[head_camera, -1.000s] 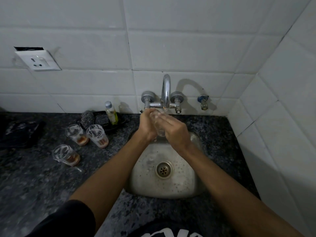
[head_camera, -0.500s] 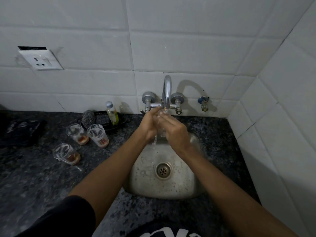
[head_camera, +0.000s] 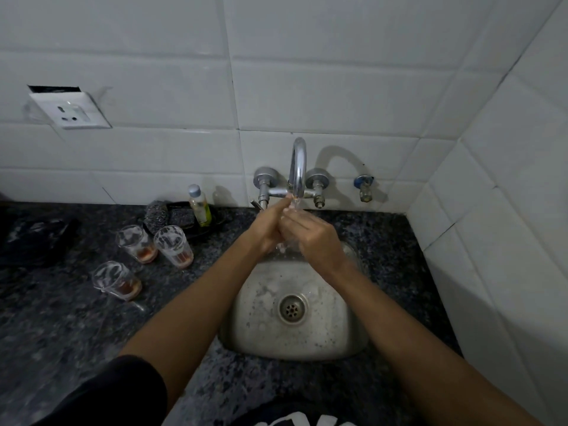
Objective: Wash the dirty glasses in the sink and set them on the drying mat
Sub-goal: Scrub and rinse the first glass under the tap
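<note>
While both hands (head_camera: 295,232) clasp a glass (head_camera: 287,244), sink (head_camera: 338,333) open below

You're in a home kitchen: small steel sink (head_camera: 295,318) set in dark granite counter (head_camera: 61,327), white wall tiles, chrome tap (head_camera: 297,167), scrub pad (head_camera: 156,214) & soap btl (head_camera: 199,205) nearby.

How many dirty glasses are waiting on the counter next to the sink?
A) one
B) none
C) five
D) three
D: three glasses with brownish dregs stand on the dark counter left of the sink: one beside another near the back, and a third nearer the person.
</note>
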